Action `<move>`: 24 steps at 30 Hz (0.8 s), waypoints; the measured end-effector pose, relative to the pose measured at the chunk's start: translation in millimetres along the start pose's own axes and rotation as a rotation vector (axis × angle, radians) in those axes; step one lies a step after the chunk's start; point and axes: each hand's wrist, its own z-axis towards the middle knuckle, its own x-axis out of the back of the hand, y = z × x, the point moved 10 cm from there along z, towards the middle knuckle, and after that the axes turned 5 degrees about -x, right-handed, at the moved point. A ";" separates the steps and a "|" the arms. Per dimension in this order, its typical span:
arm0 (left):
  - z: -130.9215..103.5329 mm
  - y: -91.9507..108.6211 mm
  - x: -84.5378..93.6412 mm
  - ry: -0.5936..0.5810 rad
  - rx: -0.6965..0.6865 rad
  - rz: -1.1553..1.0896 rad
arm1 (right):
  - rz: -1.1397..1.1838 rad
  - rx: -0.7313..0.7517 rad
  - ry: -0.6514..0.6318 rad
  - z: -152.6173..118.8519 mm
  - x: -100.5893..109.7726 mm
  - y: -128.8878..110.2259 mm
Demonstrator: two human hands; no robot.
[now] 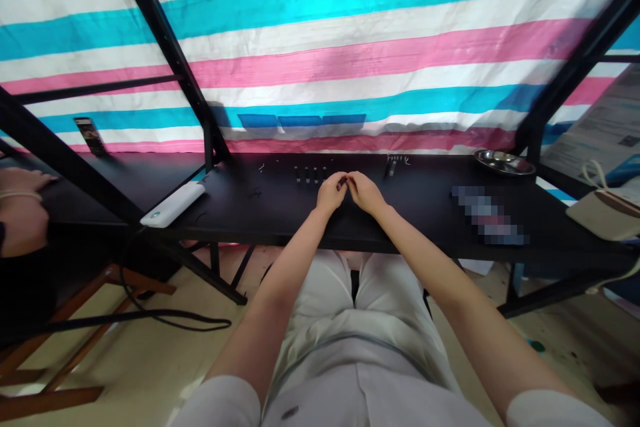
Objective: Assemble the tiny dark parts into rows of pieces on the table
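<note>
My left hand [332, 192] and my right hand [365, 192] meet above the black table [250, 220], their fingertips pinched close together. Whatever lies between the fingers is too small or hidden to name. Just left of my left hand, several small dark pieces with pale ends [311, 175] stand in a row. Beyond my right hand, near the table's far edge, lies a group of small pale and silvery pieces [395, 163]. A few tiny whitish bits [261, 167] are scattered at the far left of the tabletop.
A white power strip [174, 205] lies left, its black cable hanging. At right are a shiny metal dish [504, 163], a blurred-out object [487, 215] and a beige bag [605, 213]. Black frame posts [173, 47] rise before a striped sheet [350, 13]. Another person's arm [23, 207] rests far left.
</note>
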 end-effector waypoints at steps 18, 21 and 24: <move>0.4 -10.2 4.6 0.084 0.083 -0.122 | -0.310 -0.338 -0.152 -5.5 -6.2 41.4; -0.1 -11.7 1.9 0.071 0.084 -0.149 | -0.270 -0.292 -0.154 -4.8 -8.1 38.0; -0.5 -13.2 0.4 0.060 0.100 -0.161 | -0.232 -0.263 -0.135 -4.3 -8.7 37.5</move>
